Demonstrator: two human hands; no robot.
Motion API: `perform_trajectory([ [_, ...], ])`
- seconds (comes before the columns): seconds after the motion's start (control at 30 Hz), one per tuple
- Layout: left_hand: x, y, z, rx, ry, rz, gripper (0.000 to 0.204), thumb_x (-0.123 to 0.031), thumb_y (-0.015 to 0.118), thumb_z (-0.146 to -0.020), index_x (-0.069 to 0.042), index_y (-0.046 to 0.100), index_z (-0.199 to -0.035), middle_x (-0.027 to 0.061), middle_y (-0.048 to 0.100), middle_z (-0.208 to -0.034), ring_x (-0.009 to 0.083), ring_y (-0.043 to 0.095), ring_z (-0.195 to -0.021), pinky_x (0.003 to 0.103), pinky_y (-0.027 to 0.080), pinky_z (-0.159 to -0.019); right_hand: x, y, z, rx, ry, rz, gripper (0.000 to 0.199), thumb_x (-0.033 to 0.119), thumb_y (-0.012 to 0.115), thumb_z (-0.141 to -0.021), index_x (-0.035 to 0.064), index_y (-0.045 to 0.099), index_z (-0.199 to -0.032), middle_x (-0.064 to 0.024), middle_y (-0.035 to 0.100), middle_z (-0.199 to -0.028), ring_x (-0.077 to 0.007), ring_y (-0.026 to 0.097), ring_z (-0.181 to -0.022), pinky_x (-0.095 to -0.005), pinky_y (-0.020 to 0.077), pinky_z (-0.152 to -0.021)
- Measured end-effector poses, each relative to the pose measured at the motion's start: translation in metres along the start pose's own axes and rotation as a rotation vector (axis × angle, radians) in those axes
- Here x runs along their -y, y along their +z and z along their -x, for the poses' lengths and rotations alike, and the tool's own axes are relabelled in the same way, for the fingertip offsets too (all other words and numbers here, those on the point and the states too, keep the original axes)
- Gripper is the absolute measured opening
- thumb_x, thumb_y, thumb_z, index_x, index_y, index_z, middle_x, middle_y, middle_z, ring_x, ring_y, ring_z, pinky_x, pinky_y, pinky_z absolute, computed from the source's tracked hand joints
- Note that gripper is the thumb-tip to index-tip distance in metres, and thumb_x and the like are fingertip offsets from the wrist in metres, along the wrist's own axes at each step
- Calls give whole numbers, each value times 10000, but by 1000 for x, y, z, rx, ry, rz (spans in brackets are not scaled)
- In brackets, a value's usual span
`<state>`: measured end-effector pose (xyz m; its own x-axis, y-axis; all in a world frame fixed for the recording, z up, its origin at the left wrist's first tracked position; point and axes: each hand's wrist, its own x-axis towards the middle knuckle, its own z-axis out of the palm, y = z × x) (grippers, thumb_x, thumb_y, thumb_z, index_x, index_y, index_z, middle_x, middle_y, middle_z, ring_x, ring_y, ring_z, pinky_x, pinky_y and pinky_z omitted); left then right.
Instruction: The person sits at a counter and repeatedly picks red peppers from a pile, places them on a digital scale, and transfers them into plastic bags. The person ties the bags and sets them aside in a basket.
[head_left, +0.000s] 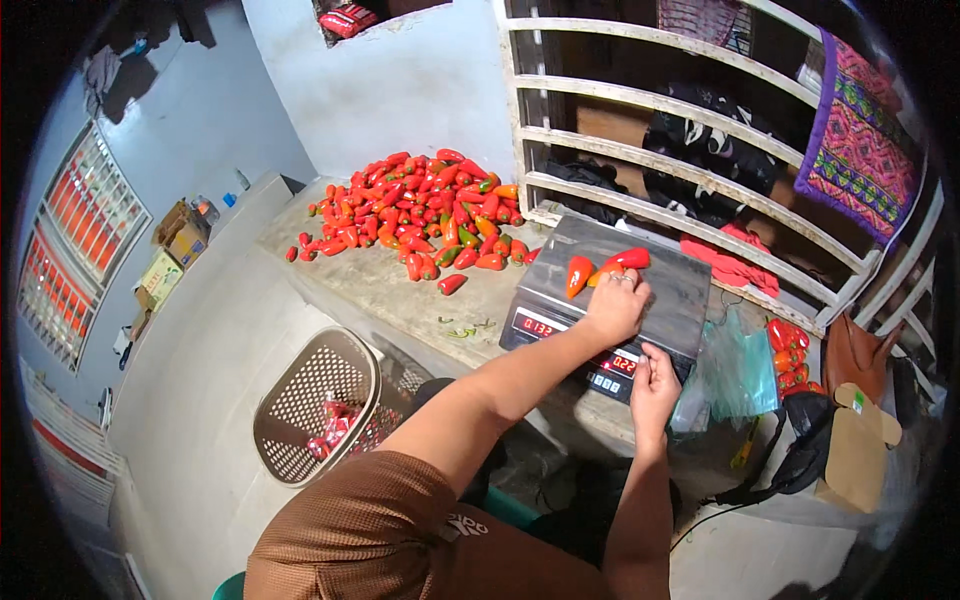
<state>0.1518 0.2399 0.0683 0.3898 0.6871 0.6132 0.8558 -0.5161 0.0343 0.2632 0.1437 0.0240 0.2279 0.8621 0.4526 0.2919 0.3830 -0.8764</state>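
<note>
Centre-right of the frame: left hand point(617, 305) lies on the scale point(668, 290), grip loosely curled, touching red peppers point(603, 268) just beyond; right hand point(655, 385) presses keys, grasping nothing.

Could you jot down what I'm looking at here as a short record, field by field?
Setting: concrete counter beside a white slatted rack
Left hand: resting on the scale platform, touching peppers
Right hand: at the scale's front key panel
Scale: digital, red lit displays, steel platform
On the platform: a few red and orange peppers
Pile of peppers: mostly red, some orange and green, on the counter
Basket: beige plastic, perforated, below the counter
Plastic bags: right of the scale
</note>
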Motion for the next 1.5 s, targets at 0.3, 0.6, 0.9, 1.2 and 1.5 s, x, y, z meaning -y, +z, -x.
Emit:
perform_trajectory([
  [0.3, 61, -43, 19, -280, -125, 251, 208, -118, 614, -629, -77, 548, -822, 149, 486, -908, 314, 496, -838, 408, 415, -702, -4, -3, 3, -13, 60, 57, 175, 7, 532, -764, 3, 584, -930, -93, 592, -731, -128, 517, -592, -249, 434, -587],
  [0.6, 221, -20, 137, 289, -928, -65, 307, -189, 551, -718, -150, 531, -1021, 102, 507, -1081, 307, 473, -1036, 430, 385, -848, -3, 18, 0, 20, 53, 1, 188, -18, 536, -741, 17, 587, -918, -104, 576, -704, -131, 523, -579, -241, 428, -557],
  [0.9, 267, -14, 181, 179, -913, -39, 230, -79, 503, -709, -88, 524, -937, 213, 540, -902, 364, 536, -854, 422, 437, -725, 5, 23, -3, 50, 36, 36, 190, -7, 532, -732, 18, 584, -913, -129, 581, -714, -180, 551, -586, -264, 436, -557],
  [1.2, 168, -40, 81, -168, -550, 243, 204, -115, 583, -699, -61, 528, -888, 131, 579, -826, 305, 542, -800, 392, 410, -718, 6, 9, -7, -46, -27, 36, 166, 29, 534, -732, 26, 584, -890, -162, 604, -811, -293, 602, -712, -317, 469, -617],
  [1.5, 106, -27, 37, 175, -448, 52, 404, -245, 604, -665, -170, 528, -1054, 130, 585, -971, 303, 494, -969, 406, 358, -855, 1, -37, -17, -375, 21, -10, 175, -13, 521, -739, 27, 589, -895, -99, 564, -648, -151, 533, -555, -265, 417, -523],
])
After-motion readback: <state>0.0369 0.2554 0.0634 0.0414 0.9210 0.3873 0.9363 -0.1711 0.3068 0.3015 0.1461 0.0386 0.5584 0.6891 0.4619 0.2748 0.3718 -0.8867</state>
